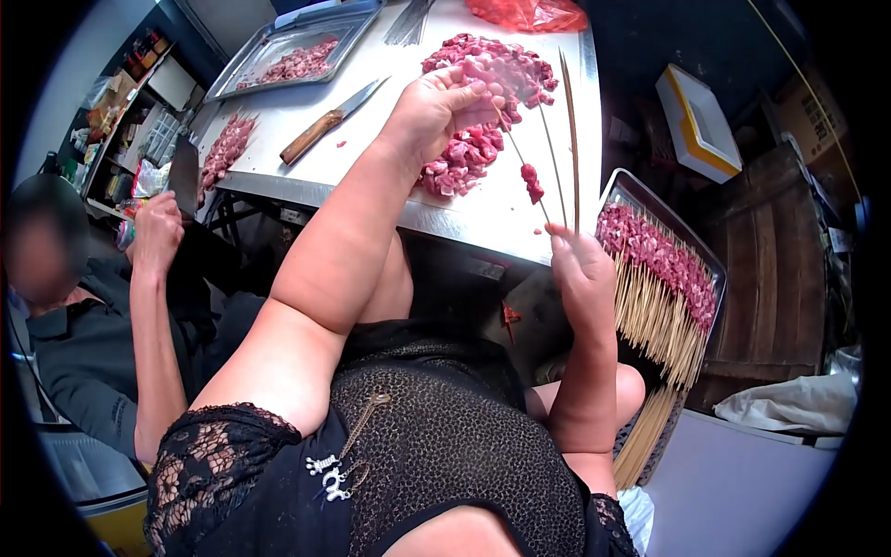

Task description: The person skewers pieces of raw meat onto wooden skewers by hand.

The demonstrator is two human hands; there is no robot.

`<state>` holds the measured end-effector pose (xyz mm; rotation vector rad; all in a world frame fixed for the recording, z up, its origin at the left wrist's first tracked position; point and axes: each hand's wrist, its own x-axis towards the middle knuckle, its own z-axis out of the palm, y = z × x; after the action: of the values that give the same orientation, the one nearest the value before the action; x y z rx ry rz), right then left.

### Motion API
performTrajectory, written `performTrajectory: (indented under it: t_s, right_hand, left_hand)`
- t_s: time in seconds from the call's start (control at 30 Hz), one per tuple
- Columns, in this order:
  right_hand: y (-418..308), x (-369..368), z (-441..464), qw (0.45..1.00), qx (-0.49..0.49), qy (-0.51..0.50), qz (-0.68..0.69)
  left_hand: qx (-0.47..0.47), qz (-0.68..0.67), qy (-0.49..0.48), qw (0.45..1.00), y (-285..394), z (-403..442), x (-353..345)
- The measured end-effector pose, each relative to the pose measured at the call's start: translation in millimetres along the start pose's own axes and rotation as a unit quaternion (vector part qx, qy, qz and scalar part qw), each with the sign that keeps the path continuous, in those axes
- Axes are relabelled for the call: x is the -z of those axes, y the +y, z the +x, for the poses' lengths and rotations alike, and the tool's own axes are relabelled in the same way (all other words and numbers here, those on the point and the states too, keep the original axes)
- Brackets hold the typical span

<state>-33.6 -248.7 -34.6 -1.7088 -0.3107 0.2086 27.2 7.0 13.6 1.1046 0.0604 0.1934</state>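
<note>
My left hand [455, 107] is closed in a pinch at the upper end of a skewer, over the heap of raw meat chunks [464, 158]. A pinkish piece of meat seems to be between its fingertips, partly hidden and blurred. My right hand [583, 265], at the table's front edge, grips the skewer [516, 148] by its lower end. One small lump of red meat [531, 183] is threaded partway along it. Two more sticks, one thin and grey and one brown [571, 139], reach down to the right hand; whether it holds them too is unclear.
A tray [719, 265] of finished meat skewers stands right of the table. On the table lie a knife [325, 125], a metal tray [227, 88] with meat, more skewers [227, 148] and a red bag [529, 14]. Left, another person's hand [158, 232] holds a cleaver [185, 176].
</note>
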Motion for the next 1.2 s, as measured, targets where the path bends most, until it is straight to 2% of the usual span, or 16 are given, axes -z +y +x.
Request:
performTrajectory:
  t_s: [0.17, 0.23, 0.33, 0.47, 0.53, 0.73, 0.87, 0.93, 1.07, 1.2]
  right_hand:
    - [-1, 9, 0, 0.999, 0.017, -0.009, -0.029]
    - [-1, 15, 1, 0.999, 0.018, -0.014, -0.047]
    - [1, 13, 0, 0.999, 0.027, 0.003, -0.029]
    - [6, -2, -1, 0.998, 0.061, 0.026, -0.016]
    - [6, -5, -1, 0.992, 0.097, 0.047, -0.060]
    - [2, 16, 1, 0.995, 0.068, 0.038, -0.060]
    - [0, 17, 2, 0.996, 0.059, 0.058, 0.017]
    - [1, 17, 3, 0.997, 0.044, 0.059, 0.037]
    - [4, 13, 4, 0.993, 0.075, 0.090, -0.012]
    - [8, 8, 5, 0.994, 0.062, 0.089, 0.012]
  left_hand:
    - [0.004, 0.022, 0.008, 1.000, 6, -5, -5]
    - [0.023, 0.075, -0.021, 0.997, 8, -7, -4]
    - [0.017, 0.082, -0.041, 0.996, 11, -12, -8]
    - [0.010, 0.029, -0.042, 0.999, 4, -11, -12]
    - [0.024, 0.013, -0.052, 0.998, -1, -11, -16]
    - [0.035, 0.086, -0.090, 0.992, 3, -15, -9]
    - [0.036, 0.031, -0.068, 0.997, -1, -10, -9]
    - [0.041, 0.047, -0.012, 0.998, 1, -9, -6]
    - [0.008, 0.140, 0.052, 0.989, 0, -7, 2]
    - [0.001, 0.197, 0.066, 0.978, -3, -1, 12]
